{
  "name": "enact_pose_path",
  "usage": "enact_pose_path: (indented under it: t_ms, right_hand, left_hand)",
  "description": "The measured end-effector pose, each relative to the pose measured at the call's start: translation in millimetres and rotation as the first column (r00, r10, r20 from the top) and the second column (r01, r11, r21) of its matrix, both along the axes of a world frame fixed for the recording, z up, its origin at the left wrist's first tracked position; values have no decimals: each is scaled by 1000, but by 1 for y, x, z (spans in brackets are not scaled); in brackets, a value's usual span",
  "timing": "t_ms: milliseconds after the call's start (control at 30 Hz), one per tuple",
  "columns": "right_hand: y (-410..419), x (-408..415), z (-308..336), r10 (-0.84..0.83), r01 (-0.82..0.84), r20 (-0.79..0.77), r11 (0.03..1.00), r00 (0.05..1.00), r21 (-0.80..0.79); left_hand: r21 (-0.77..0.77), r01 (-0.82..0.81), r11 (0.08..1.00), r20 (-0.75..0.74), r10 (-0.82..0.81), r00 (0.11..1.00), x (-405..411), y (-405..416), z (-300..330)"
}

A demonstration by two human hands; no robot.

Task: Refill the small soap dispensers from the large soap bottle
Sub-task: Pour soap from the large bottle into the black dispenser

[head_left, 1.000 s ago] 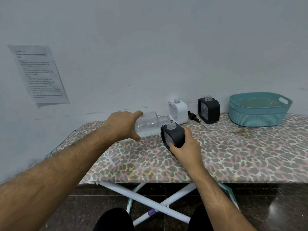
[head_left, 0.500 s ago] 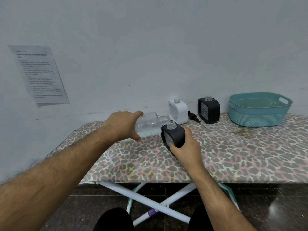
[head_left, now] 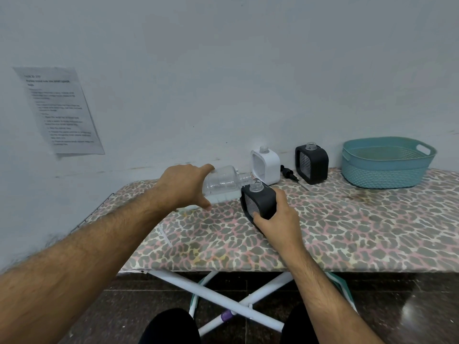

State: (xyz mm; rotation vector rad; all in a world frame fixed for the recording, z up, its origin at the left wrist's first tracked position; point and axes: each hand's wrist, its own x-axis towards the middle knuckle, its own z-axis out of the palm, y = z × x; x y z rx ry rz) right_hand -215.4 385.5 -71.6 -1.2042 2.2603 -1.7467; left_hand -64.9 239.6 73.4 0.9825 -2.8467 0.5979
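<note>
Your left hand [head_left: 182,186] wrapped round the clear plastic large soap bottle [head_left: 223,183], tipped sideways with its neck at the mouth of the black square soap dispenser [head_left: 259,203], your right hand [head_left: 277,223] gripping that dispenser on the leopard-print desk [head_left: 347,232], white square dispenser [head_left: 265,166] just beyond at 12 o'clock.

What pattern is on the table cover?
Leopard print in grey, pink and cream on the table cover; head view.

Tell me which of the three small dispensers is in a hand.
The near black square plastic dispenser, gripped by the right hand beside the tilted clear bottle. The white dispenser and the other black dispenser stand untouched by the wall.
</note>
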Motion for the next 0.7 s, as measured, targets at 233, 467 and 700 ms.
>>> enact_pose_path:
  t_ms: [233, 467, 700]
  right_hand:
    - [-1, -2, -1, -20, 20, -6, 999, 1000, 40]
    - [0, -4, 0, 8, -8, 10, 999, 1000, 53]
    - [2, -9, 1, 38, -36, -20, 993, 999, 109]
  left_hand:
    - [3, -5, 1000, 8, 5, 1000, -1, 1, 1]
    - [6, 3, 1000, 11, -3, 1000, -2, 1, 1]
    - [19, -6, 1000, 12, 6, 1000, -4, 2, 1]
